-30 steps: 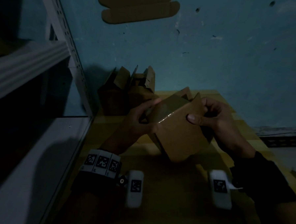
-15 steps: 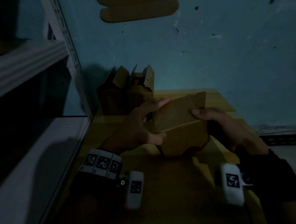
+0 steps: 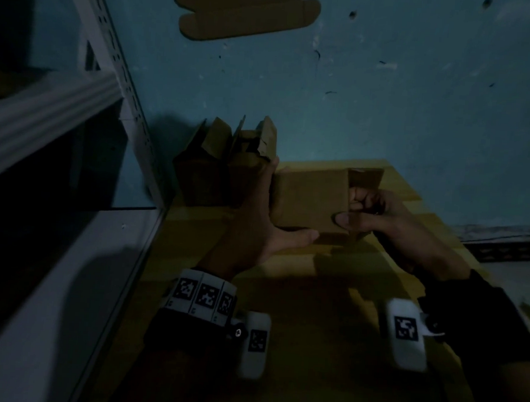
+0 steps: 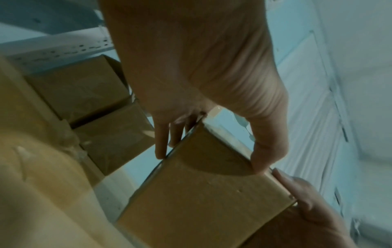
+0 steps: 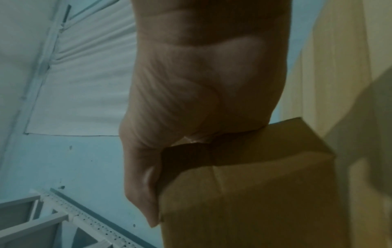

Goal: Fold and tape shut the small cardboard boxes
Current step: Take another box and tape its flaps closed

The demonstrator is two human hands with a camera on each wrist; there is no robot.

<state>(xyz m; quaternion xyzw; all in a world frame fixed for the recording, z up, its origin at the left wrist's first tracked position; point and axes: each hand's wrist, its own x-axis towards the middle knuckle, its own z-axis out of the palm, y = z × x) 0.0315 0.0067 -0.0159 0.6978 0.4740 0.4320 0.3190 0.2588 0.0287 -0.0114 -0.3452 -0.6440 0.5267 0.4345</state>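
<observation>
Standing behind held box (image 3: 310, 200): open boxes (image 3: 225, 165)

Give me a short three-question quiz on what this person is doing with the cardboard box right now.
1. True or false: both hands hold the cardboard box.
2. Where do the other small boxes stand? A) against the blue wall, beside the shelf frame B) on the person's lap C) stacked on the held box
3. Which hand grips the box end with the raised flap?

Key: 1 true: the left hand and right hand are both on it. 2 A. 3 the right hand.
</observation>
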